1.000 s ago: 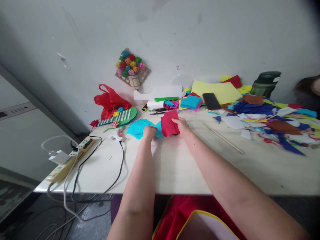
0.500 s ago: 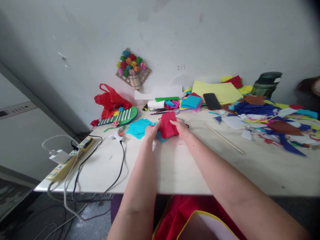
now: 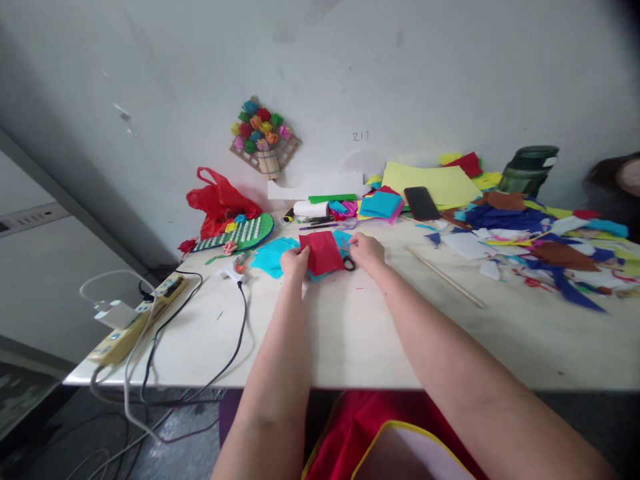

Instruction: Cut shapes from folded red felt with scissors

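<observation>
Two hands sit apart: the left hand (image 3: 294, 264) pinches the red paper (image 3: 323, 253) by its left edge, fingertips closed; the right hand (image 3: 369, 253) curls beside blue paper (image 3: 342, 238), its grip unclear. Just below those fingers, a black loop (image 3: 353, 267); farther right, a wooden stick (image 3: 445, 277).

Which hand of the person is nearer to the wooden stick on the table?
Right. The right hand is to the left of the wooden stick; the left hand is farther left, holding the red paper.

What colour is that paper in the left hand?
The paper is red; the head view shows it best.
</observation>
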Available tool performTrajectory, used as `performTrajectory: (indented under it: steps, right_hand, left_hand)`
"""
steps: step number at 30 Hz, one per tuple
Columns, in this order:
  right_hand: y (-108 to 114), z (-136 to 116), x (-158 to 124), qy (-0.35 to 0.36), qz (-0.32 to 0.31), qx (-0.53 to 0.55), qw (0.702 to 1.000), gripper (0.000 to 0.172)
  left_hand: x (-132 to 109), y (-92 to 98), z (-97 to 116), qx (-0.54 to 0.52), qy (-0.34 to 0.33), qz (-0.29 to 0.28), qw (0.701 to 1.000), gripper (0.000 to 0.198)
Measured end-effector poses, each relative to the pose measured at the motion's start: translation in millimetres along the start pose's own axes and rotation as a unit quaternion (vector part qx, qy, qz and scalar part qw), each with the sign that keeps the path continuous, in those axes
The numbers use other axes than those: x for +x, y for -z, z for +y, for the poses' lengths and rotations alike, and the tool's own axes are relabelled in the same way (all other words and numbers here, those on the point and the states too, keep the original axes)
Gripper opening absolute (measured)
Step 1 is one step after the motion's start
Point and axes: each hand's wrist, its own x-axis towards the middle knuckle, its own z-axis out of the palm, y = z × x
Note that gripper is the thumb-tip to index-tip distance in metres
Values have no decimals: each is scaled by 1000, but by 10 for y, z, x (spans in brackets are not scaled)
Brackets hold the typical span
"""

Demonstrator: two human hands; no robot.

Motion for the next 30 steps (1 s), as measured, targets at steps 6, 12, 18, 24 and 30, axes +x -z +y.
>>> performTrajectory:
  steps: [6, 12, 18, 24, 30]
  right_hand:
    - [91, -112, -100, 52, -85, -281, 954, 38]
    - [93, -169, -137, 39, -107, -306, 945, 42]
    - [102, -160, -149, 56, -64, -335, 938, 35]
    - [111, -115, -116, 32, -87, -313, 945, 38]
    - [134, -102, -82, 18, -83, -307, 948, 36]
  left_hand:
    - [-134, 113, 121, 100, 4, 41, 994, 34]
    - [-176, 93, 157, 135, -8, 47, 990, 35]
    - [-179, 80, 160, 121, -7, 41, 992, 32]
    - [-156, 73, 152, 118, 4, 51, 992, 32]
    - [-127, 37, 133, 113, 6, 60, 992, 31]
